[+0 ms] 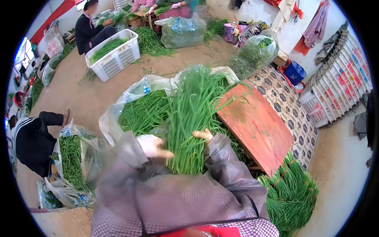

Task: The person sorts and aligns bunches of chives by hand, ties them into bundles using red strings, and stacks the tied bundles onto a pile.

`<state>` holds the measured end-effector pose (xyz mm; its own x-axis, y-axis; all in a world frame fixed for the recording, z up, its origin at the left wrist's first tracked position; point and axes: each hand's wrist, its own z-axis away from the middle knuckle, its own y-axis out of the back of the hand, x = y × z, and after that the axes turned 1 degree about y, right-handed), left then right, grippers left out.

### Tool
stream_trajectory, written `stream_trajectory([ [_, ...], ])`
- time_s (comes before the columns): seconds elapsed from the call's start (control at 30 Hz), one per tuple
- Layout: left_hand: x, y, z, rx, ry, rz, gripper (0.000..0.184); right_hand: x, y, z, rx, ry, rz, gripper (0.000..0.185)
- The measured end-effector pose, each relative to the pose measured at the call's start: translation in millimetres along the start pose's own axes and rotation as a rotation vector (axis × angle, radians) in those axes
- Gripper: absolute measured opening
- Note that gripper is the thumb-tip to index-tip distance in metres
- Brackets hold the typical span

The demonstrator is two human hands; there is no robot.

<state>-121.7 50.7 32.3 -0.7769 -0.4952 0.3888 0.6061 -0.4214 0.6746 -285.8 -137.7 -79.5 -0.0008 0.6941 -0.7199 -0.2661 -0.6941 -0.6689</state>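
A large bunch of long green stalks (187,126) stands upright in front of my body, its leafy top blurred. My gloved left hand (154,147) is at the bunch's lower left, fingers spread and fingertips at the stalks. On the right side, my gloved right hand (203,135) lies against the bunch, its fingers partly hidden by the stalks. Behind the bunch, an open plastic bag (112,120) holds more loose green stalks (145,112).
A red board (256,126) slopes at the right, with tied green bundles (290,193) below it. A white crate (114,61) stands ahead near a seated person. Another person sits at left beside a filled bag (73,162). Stacked white crates (339,83) lean at far right.
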Motion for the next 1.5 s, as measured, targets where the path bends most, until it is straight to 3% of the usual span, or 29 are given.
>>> stream_trajectory([
  [0.13, -59.6, 14.7, -41.6, 0.325, 0.174, 0.125, 0.086, 18.5, 18.2, -17.3, 0.125, 0.014, 0.079, 0.045],
  [0.17, -75.9, 16.6, -61.3, 0.234, 0.214, 0.208, 0.094, 20.2, 19.7, -18.2, 0.179, 0.003, 0.099, 0.045],
  [0.23, -80.4, 14.4, -84.7, 0.017, 0.477, 0.585, 0.08, 13.4, 11.9, -17.7, 0.222, -0.028, 0.089, 0.044],
  [0.27, -85.0, 5.9, -94.5, 0.006, 0.474, 0.874, 0.077, 15.5, 11.4, -19.7, 0.276, -0.052, 0.107, 0.045],
  [0.37, -87.9, -23.0, -112.4, 0.042, 0.12, 1.682, 0.071, 20.8, 24.6, -27.0, 0.353, -0.052, 0.18, 0.047],
  [0.43, -80.3, -26.0, -119.9, -0.006, -0.071, 1.889, 0.069, 22.0, 33.4, -29.3, 0.375, -0.036, 0.233, 0.049],
  [0.5, -71.4, -21.0, -123.0, -0.045, -0.173, 1.914, 0.067, 17.7, 37.4, -33.2, 0.224, -0.071, 0.237, 0.053],
  [0.63, -46.5, -2.3, -124.2, -0.068, -0.341, 1.775, 0.067, -0.5, 7.5, -32.9, 0.284, -0.152, 0.327, 0.057],
  [0.7, -36.4, 9.5, -125.9, -0.063, -0.491, 1.615, 0.071, -0.8, -5.4, -36.5, 0.155, 0.012, 0.244, 0.058],
  [0.73, -33.9, 13.5, -132.5, -0.06, -0.518, 1.56, 0.066, -3.6, -7.1, -39.7, 0.121, -0.01, 0.299, 0.072],
  [0.77, -32.7, 12.7, -133.6, -0.062, -0.517, 1.555, 0.066, -3.8, -10.7, -39.4, 0.122, -0.005, 0.296, 0.072],
  [0.83, -18.0, 10.8, -127.3, 0.12, -0.504, 1.58, 0.063, -2.4, -20.2, -36.9, 0.024, 0.2, 0.325, 0.087],
  [0.87, -2.3, 16.1, -111.5, 0.128, -0.495, 1.666, 0.059, -1.6, -21.7, -38.7, -0.049, 0.193, 0.286, 0.102],
  [0.9, 0.0, 16.7, -106.7, 0.125, -0.495, 1.66, 0.059, 0.7, -24.3, -37.7, -0.047, 0.199, 0.283, 0.102],
  [0.97, 0.4, 19.6, -100.4, 0.022, -0.519, 1.786, 0.056, -3.4, -35.9, -32.7, -0.128, 0.46, 0.377, 0.106],
  [1.03, -0.5, 22.7, -93.3, -0.042, -0.535, 1.795, 0.053, -10.1, -41.4, -26.1, -0.164, 0.447, 0.372, 0.109],
  [1.1, 9.2, 27.7, -79.8, -0.107, -0.609, 1.846, 0.051, -13.3, -44.7, -25.1, -0.212, 0.584, 0.476, 0.109],
  [1.17, 13.9, 35.6, -76.2, -0.058, -0.622, 1.787, 0.049, -18.8, -45.4, -26.7, -0.227, 0.59, 0.476, 0.112],
  [1.23, 24.3, 44.5, -73.4, 0.077, -0.668, 1.658, 0.049, -27.3, -45.7, -27.3, -0.106, 0.763, 0.771, 0.115],
  [1.37, 69.4, 67.4, -59.3, 0.085, -0.809, 1.695, 0.05, -67.1, -53.4, -17.1, -0.101, 0.872, 0.674, 0.117],
  [1.5, 116.9, 82.4, -72.7, 0.522, -0.864, 1.418, 0.05, -123.8, -57.9, 14.1, -0.087, 0.624, 0.593, 0.074],
])
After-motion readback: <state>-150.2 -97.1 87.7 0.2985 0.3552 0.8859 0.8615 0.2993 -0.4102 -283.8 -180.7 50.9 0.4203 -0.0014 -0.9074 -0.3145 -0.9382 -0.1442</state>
